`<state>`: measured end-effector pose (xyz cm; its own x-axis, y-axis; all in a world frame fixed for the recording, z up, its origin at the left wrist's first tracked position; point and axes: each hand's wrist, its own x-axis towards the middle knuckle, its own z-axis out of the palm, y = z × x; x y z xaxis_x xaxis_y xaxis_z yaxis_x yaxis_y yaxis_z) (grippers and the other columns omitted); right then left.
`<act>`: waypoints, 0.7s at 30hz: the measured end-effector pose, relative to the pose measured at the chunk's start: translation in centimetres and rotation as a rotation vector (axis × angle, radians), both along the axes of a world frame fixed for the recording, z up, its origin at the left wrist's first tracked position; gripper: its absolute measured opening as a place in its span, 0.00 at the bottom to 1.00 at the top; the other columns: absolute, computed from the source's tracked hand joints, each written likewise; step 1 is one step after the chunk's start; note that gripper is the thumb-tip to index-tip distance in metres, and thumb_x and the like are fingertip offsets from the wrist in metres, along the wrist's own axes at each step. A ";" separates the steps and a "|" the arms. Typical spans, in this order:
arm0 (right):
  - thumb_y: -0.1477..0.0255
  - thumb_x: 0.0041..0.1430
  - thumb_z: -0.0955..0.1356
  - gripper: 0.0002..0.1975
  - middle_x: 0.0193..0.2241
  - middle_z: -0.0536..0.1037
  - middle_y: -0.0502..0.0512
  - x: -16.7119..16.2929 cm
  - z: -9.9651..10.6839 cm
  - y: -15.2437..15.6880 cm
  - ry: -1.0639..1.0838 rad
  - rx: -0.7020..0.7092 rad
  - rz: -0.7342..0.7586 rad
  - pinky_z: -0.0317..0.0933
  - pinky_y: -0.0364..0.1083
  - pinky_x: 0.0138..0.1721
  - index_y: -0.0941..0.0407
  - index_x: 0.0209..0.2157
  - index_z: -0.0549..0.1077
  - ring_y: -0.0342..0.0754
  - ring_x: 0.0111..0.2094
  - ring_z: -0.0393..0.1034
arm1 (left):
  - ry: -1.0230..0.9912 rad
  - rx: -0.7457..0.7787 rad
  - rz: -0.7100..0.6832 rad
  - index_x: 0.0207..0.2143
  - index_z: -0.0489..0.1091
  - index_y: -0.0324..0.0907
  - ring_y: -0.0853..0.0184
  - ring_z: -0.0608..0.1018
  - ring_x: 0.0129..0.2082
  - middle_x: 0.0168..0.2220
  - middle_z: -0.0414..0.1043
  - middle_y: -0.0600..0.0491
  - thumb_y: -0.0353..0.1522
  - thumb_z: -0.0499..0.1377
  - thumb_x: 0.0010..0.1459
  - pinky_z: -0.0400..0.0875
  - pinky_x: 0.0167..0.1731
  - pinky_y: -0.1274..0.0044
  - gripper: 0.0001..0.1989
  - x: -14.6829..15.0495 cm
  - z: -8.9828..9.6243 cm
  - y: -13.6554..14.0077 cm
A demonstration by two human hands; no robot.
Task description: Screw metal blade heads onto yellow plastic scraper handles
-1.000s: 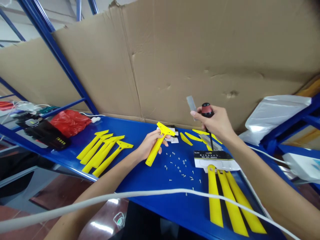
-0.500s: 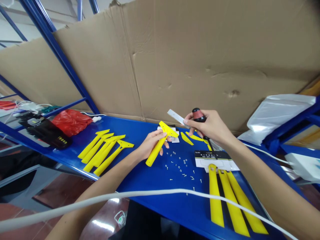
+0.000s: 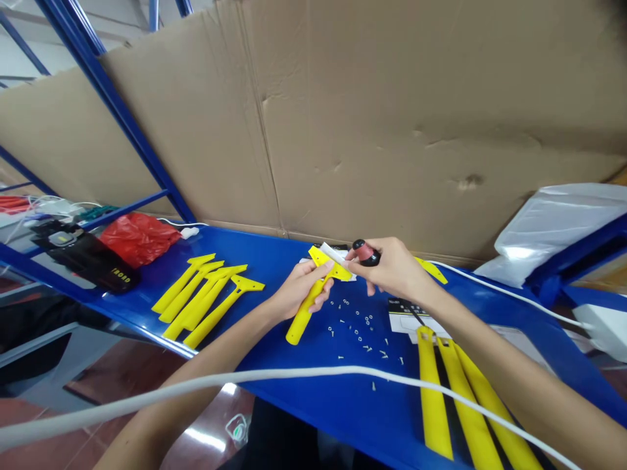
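My left hand (image 3: 294, 290) is closed round the neck of a yellow scraper handle (image 3: 300, 321), its wide head tilted up and away. My right hand (image 3: 399, 267) is closed on a screwdriver (image 3: 366, 252) with a red and black grip; the shaft points down toward the lower right. The same hand pinches a pale flat strip, like a scraper blade (image 3: 334, 251), at the far edge of the scraper head. Fingers hide part of the strip, so I cannot tell whether it touches the head. Small loose screws (image 3: 368, 348) and nuts (image 3: 360, 339) lie scattered below the hands.
Several yellow scraper handles (image 3: 215, 313) lie at the left, others (image 3: 434, 398) at the right by a printed card (image 3: 401, 321). A black case (image 3: 88, 256) and red bag (image 3: 140, 238) stand far left. A white cable (image 3: 294, 373) crosses in front. Cardboard (image 3: 367, 130) backs the blue table (image 3: 294, 398).
My right hand has moved left and down, bringing the strip from above right to the scraper head. The screwdriver came along in that hand. My left hand keeps its hold on the scraper handle.
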<state>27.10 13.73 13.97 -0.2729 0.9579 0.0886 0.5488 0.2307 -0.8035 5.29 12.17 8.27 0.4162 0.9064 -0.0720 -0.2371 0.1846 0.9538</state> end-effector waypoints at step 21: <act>0.58 0.59 0.74 0.15 0.32 0.85 0.55 0.6 -0.3 0.6 0.003 0.131 0.082 0.62 0.46 0.26 0.55 0.39 0.85 0.47 0.26 0.70 | 0.104 -0.044 -0.086 0.29 0.71 0.40 0.76 0.64 0.14 0.21 0.66 0.56 0.55 0.70 0.64 0.58 0.12 0.81 0.28 -0.3 -0.1 0.1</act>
